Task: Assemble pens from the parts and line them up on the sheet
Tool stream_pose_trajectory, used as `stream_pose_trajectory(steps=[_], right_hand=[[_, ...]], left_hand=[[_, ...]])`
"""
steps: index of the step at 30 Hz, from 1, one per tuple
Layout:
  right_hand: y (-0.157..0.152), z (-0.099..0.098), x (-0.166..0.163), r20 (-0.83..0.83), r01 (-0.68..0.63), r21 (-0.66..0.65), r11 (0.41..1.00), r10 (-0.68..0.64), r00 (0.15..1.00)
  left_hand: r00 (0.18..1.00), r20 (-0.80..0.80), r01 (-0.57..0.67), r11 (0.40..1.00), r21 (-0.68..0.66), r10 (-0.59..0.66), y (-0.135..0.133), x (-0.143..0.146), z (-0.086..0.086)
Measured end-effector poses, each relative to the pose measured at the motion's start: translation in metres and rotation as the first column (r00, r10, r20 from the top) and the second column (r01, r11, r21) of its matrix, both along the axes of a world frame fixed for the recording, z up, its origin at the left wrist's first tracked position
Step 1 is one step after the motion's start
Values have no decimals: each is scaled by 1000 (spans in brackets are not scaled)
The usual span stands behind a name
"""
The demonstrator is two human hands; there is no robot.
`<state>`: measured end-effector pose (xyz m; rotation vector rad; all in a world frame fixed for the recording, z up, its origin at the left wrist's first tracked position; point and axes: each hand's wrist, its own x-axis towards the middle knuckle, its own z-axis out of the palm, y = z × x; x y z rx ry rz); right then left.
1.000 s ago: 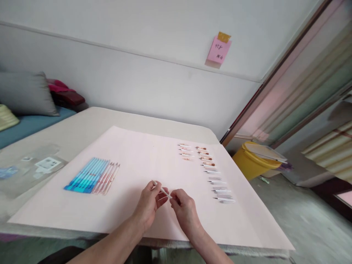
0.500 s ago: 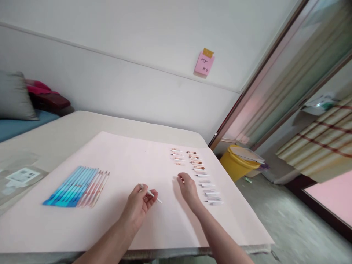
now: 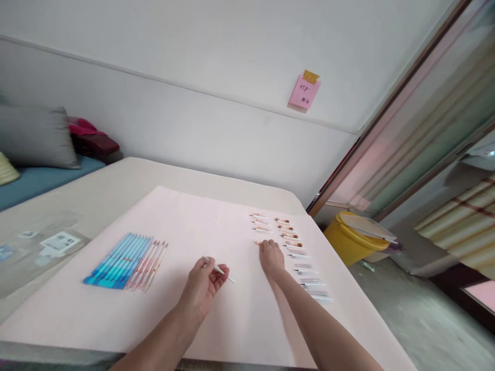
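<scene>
My left hand [image 3: 207,283] is closed in a pinch around a slim white pen [image 3: 218,269], held at a slant above the pale pink sheet [image 3: 193,221]. My right hand [image 3: 271,257] reaches down at the near end of a column of short pen parts [image 3: 262,222]. Its fingers are closed on a small orange-patterned pen part [image 3: 257,243], of which only the left end shows. To its right runs a second column, with brown-ended pen parts [image 3: 290,236] farther off and white, dark-tipped pen parts [image 3: 311,282] nearer.
Long blue pencil-like sticks [image 3: 116,260] and pinkish ones [image 3: 149,265] lie side by side on the left. Clear plastic packaging [image 3: 42,247] rests at the table's left edge. A yellow bin [image 3: 348,239] stands beyond the right edge, and a wall [image 3: 212,134] rises behind.
My right hand has reached forward and closed on the orange-patterned pen part. My left hand keeps its hold on the white pen. The view has turned slightly left.
</scene>
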<state>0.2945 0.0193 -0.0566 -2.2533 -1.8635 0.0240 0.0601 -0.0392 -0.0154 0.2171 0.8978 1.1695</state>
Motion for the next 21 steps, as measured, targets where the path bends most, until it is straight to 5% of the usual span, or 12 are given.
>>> stream_pose_trajectory(steps=[11, 21], right_hand=[[-126, 41, -64, -66, -321, 71, 944, 326, 943], [-136, 37, -79, -119, -319, 37, 947, 321, 940]], left_hand=[[997, 3, -73, 994, 80, 73, 3, -12, 11], [997, -76, 2, 990, 143, 9, -9, -3, -2]])
